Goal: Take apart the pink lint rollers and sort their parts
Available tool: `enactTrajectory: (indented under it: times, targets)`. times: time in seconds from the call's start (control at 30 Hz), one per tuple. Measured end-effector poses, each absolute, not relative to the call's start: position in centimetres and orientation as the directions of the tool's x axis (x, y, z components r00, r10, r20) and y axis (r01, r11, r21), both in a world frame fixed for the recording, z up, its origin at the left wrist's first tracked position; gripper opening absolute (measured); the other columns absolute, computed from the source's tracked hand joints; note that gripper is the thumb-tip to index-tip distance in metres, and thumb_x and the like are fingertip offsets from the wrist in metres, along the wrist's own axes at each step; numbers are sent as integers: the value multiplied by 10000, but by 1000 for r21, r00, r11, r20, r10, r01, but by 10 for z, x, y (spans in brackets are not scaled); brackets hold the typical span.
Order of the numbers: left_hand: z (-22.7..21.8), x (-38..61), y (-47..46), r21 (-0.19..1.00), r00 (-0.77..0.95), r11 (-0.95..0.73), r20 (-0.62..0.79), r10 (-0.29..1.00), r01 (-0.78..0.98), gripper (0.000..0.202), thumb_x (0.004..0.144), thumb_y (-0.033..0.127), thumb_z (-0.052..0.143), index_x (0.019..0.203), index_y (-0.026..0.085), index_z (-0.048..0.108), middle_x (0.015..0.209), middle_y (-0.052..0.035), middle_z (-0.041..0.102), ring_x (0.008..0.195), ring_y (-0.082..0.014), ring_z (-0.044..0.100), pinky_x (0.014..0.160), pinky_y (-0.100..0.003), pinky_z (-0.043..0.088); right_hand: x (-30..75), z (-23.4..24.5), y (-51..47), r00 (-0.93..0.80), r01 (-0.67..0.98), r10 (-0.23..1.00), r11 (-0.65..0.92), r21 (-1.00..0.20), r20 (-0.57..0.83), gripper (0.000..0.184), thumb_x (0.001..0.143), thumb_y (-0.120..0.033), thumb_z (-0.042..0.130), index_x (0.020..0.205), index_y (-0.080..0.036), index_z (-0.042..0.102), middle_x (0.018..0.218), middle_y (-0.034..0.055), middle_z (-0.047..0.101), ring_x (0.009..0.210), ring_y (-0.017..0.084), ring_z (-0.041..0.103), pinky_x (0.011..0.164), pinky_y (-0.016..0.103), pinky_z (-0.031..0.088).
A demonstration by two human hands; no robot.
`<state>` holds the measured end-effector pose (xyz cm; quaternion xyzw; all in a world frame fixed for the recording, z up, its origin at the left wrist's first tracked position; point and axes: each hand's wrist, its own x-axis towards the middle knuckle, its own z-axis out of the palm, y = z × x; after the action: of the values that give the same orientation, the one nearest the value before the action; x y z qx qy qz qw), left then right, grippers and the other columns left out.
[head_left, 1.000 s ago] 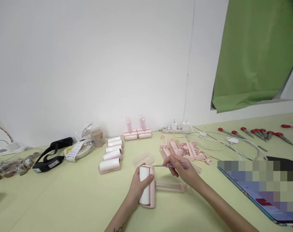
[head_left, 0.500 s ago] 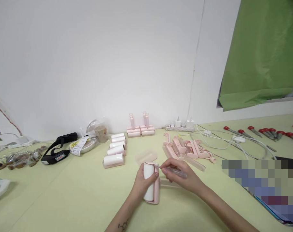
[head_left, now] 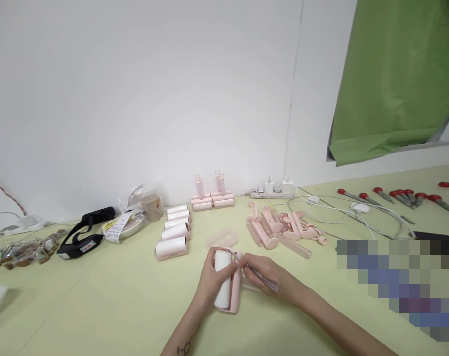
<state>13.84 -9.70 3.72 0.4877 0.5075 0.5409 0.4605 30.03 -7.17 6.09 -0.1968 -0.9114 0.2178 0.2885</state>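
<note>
My left hand [head_left: 216, 273] grips a lint roller [head_left: 223, 284] with a white paper roll in a pink frame. Its thumb presses across the roll; the fingers behind are mostly hidden. In my right hand [head_left: 263, 273] is a thin screwdriver [head_left: 269, 283] with a clear handle, its shaft reaching the far end of the roller. A clear handle [head_left: 249, 284] sticks out from the frame under my right hand. Just beyond lies a clear pinkish cover [head_left: 223, 238]. Several white rolls in pink holders [head_left: 171, 246] are lined up to the left.
Pink roller parts [head_left: 270, 228] lie heaped to the right. Finished-looking rollers [head_left: 213, 200] stand by the wall, beside a power strip [head_left: 271, 193] with white cables. Red-ended tools [head_left: 405, 197] are at far right. A black strap [head_left: 82, 242] and a bagged cup [head_left: 152, 206] sit left.
The screwdriver's handle has swung nearer to me, and my right hand has turned with it. My left hand keeps its grip on the lint roller. The whole view has shifted slightly.
</note>
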Motion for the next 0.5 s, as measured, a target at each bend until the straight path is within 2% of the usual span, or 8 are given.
enactTrajectory:
  times: [0.07, 0.13, 0.2, 0.27, 0.33, 0.4, 0.5]
  targets:
    - [36, 141, -95, 1000, -158, -20, 16, 987, -23, 355, 599, 308, 647, 867, 209, 437, 599, 61, 514, 498, -106, 503, 484, -219, 427, 297, 58, -72, -776, 272, 463, 858, -436, 429, 154, 835, -173, 301, 776, -200, 440, 659, -19, 471, 557, 102, 419, 518, 203, 325]
    - [34, 142, -93, 1000, -229, -26, 27, 973, 4, 348, 600, 274, 631, 862, 212, 411, 607, 63, 495, 494, -104, 498, 469, -217, 429, 294, 54, -71, -780, 311, 473, 861, -402, 409, 148, 823, -165, 311, 732, -201, 422, 658, -11, 478, 553, 109, 422, 507, 210, 308]
    - [32, 141, -92, 992, -293, -75, 102, 951, 103, 344, 610, 276, 617, 873, 210, 404, 659, 48, 498, 545, -109, 513, 505, -218, 436, 294, 52, -70, -742, 367, 550, 813, -453, 385, 122, 819, -173, 327, 737, -204, 412, 619, -24, 472, 516, 105, 412, 485, 208, 289]
    - [32, 137, -92, 967, -324, -101, 174, 930, 232, 350, 632, 322, 599, 902, 209, 408, 687, 35, 508, 581, -122, 524, 535, -227, 433, 297, 51, -68, -672, 396, 645, 728, -559, 365, 90, 817, -191, 353, 754, -206, 415, 563, -46, 449, 470, 93, 387, 462, 200, 268]
    - [34, 132, -93, 934, -330, -80, 202, 922, 349, 366, 658, 379, 565, 941, 207, 408, 684, 23, 527, 580, -142, 534, 533, -241, 422, 301, 52, -67, -626, 316, 690, 650, -691, 363, 69, 818, -219, 377, 769, -203, 423, 545, -54, 433, 465, 88, 390, 457, 196, 275]
    - [38, 128, -95, 895, -324, -42, 203, 924, 444, 379, 683, 411, 526, 979, 208, 406, 675, 13, 550, 574, -162, 540, 524, -255, 410, 302, 55, -68, -621, 125, 687, 562, -818, 377, 80, 830, -250, 379, 782, -198, 416, 557, -51, 438, 488, 89, 423, 475, 199, 320]
    - [44, 128, -99, 836, -295, -20, 216, 931, 549, 317, 704, 398, 491, 960, 221, 429, 691, 3, 580, 611, -180, 552, 552, -262, 403, 301, 59, -73, -646, -86, 665, 425, -901, 375, 105, 845, -282, 381, 796, -193, 411, 583, -39, 464, 517, 93, 455, 509, 218, 375]
